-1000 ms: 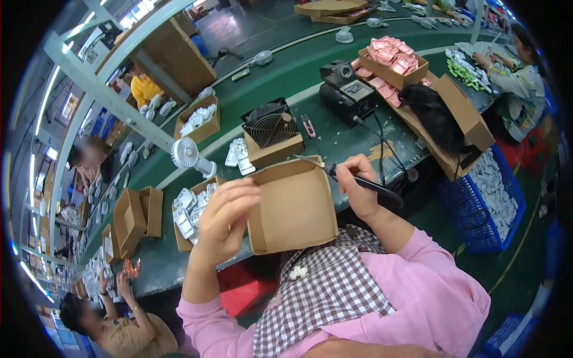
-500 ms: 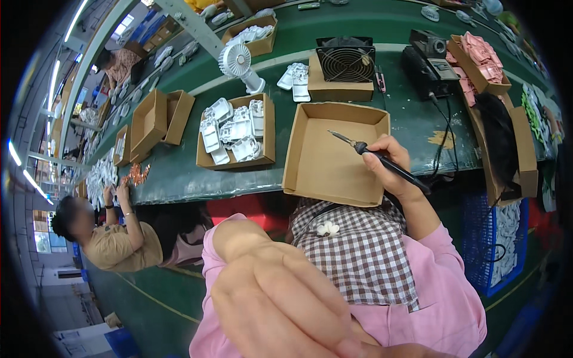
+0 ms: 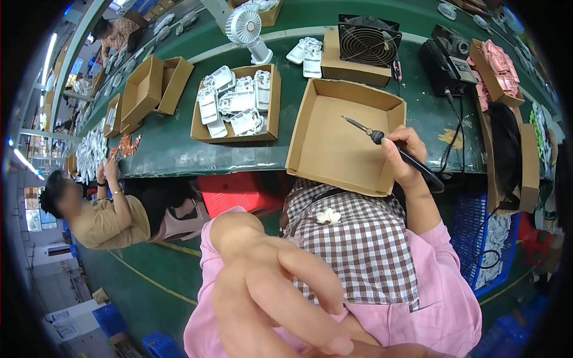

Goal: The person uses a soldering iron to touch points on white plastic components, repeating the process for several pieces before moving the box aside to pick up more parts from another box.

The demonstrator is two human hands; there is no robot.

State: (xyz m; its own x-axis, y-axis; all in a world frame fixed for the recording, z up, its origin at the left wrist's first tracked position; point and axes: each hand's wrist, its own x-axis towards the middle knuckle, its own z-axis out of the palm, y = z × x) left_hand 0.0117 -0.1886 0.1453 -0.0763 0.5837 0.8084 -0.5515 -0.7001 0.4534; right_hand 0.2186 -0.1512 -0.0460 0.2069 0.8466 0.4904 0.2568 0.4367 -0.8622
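My right hand (image 3: 407, 156) is closed around the black handle of a soldering iron (image 3: 421, 169). Its metal tip points up and left, over the bare bottom of a shallow cardboard box (image 3: 334, 137) at the table's front edge. Close to the camera, my left hand (image 3: 271, 292) is raised in front of my pink sleeve and checked apron (image 3: 358, 256). Its fingers are bent and spread apart, and nothing shows in them; the thumb is hidden. To the left of the shallow box stands a cardboard box (image 3: 271, 128) with several white plastic parts (image 3: 242, 102).
A small white fan (image 3: 245, 28) and a black fan on a cardboard box (image 3: 369, 46) stand farther back. The iron's cord leads to a black soldering station (image 3: 444, 65) at right. Pink parts (image 3: 498, 65) fill another box. A co-worker (image 3: 119, 215) sits at left.
My left hand's fingers have spread apart. The view has shifted, so the table sits higher in the picture. My right hand keeps hold of the soldering iron above the shallow box.
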